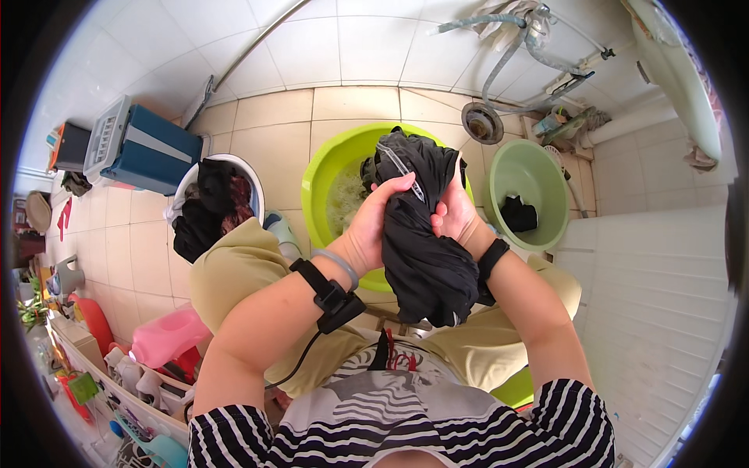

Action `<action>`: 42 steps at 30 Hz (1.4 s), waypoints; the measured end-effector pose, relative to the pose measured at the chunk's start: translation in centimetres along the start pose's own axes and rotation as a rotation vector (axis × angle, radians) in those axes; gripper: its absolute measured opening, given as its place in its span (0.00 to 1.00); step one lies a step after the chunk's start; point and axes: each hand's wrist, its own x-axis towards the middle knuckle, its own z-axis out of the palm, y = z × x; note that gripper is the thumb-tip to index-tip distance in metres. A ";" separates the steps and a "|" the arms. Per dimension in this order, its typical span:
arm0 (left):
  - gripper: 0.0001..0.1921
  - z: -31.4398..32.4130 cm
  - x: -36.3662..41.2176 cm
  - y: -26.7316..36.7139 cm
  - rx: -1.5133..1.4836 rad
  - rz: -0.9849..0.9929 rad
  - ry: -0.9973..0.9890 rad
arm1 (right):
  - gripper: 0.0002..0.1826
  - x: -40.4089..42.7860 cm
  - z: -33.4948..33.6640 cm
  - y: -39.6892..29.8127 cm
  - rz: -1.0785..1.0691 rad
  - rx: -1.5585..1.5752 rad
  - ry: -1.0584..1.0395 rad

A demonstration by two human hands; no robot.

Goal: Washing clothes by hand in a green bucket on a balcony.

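Both hands grip a bunched, dark wet-looking garment (430, 251) with a pale striped trim, raised over a lime-green plastic basin (318, 169). My left hand (374, 225) holds it from the left side, thumb across the cloth. On the right side, my right hand (456, 213) has its fingers curled into the fabric. Foamy water (345, 202) shows in the basin, along with a dark part of cloth at the garment's left. A pale green basin (529, 169) on the right holds a small black cloth (518, 214). Left of my knee, a white-rimmed basin (256, 181) is piled with dark clothes (213, 205).
A floor drain (482, 123) lies beyond the basins, with grey hoses (494, 70) hanging above it. A blue bin (155, 146) stands at the left. Near my left elbow are a pink jug (169, 338) and a rack of bottles (131, 374). A white ribbed panel (643, 292) borders the right.
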 end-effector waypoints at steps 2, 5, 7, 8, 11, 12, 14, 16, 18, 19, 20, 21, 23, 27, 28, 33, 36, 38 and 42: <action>0.22 -0.9 0.3 -0.1 -0.007 -0.013 -0.023 | 0.48 -0.4 0.9 -0.4 -0.066 -0.151 0.037; 0.24 -1.0 0.2 -0.2 0.057 -0.068 -0.006 | 0.48 0.5 -0.5 -1.0 -0.161 -0.099 0.142; 0.24 -1.2 0.2 -0.1 0.123 -0.091 0.042 | 0.41 -0.6 1.5 -1.1 -0.202 -0.066 0.058; 0.24 -1.5 0.4 -0.3 0.162 -0.141 0.102 | 0.36 -0.4 0.9 -1.6 -0.218 -0.164 0.072; 0.22 -2.4 1.1 -0.7 0.287 -0.194 0.180 | 0.25 -1.0 1.6 -2.0 -0.183 -0.312 0.164; 0.22 -2.3 1.2 -0.8 0.462 -0.148 0.200 | 0.24 -1.0 1.4 -2.0 -0.168 -0.375 0.194; 0.20 -2.2 1.6 -1.0 0.698 -0.112 0.257 | 0.22 -0.5 0.9 -1.8 -0.154 -0.481 0.222; 0.19 -2.7 2.1 -1.6 0.791 -0.068 0.241 | 0.24 0.0 0.1 -1.4 -0.156 -0.607 0.301; 0.18 -4.5 3.1 -2.4 0.902 0.077 0.124 | 0.30 0.5 -0.5 -0.9 -0.137 -0.789 0.378; 0.18 -5.6 3.4 -2.5 0.898 0.082 0.135 | 0.32 1.1 0.3 -0.3 -0.140 -0.942 0.455; 0.18 -6.8 3.8 -2.4 0.958 -0.005 0.181 | 0.32 0.7 1.2 -0.3 -0.080 -1.039 0.529; 0.19 -6.7 3.9 -2.1 1.022 -0.097 0.220 | 0.32 -0.5 4.2 -0.3 -0.025 -1.133 0.610; 0.23 -6.6 3.7 -2.0 1.046 -0.150 0.256 | 0.32 0.7 1.6 0.3 -0.105 -1.048 0.576; 0.34 -5.0 2.3 -1.6 0.531 0.098 0.014 | 0.28 0.7 -1.2 -0.6 -0.215 -0.789 0.477; 0.38 -5.3 2.6 -1.1 0.291 0.009 -0.055 | 0.27 0.2 -0.8 -0.6 -0.181 -0.649 0.373; 0.41 -5.2 2.3 -0.4 0.259 0.083 0.023 | 0.31 -1.7 1.6 0.9 -0.189 -0.696 0.176; 0.39 -6.4 2.9 -1.4 0.344 0.035 0.123 | 0.30 -2.0 2.6 1.3 -0.129 -1.074 0.176; 0.40 -6.0 2.5 -1.9 0.465 0.000 0.193 | 0.24 -2.0 2.1 2.4 -0.195 -1.308 0.154; 0.38 -5.4 1.9 -1.9 0.589 -0.033 0.162 | 0.23 -2.4 1.9 2.9 -0.243 -1.816 0.217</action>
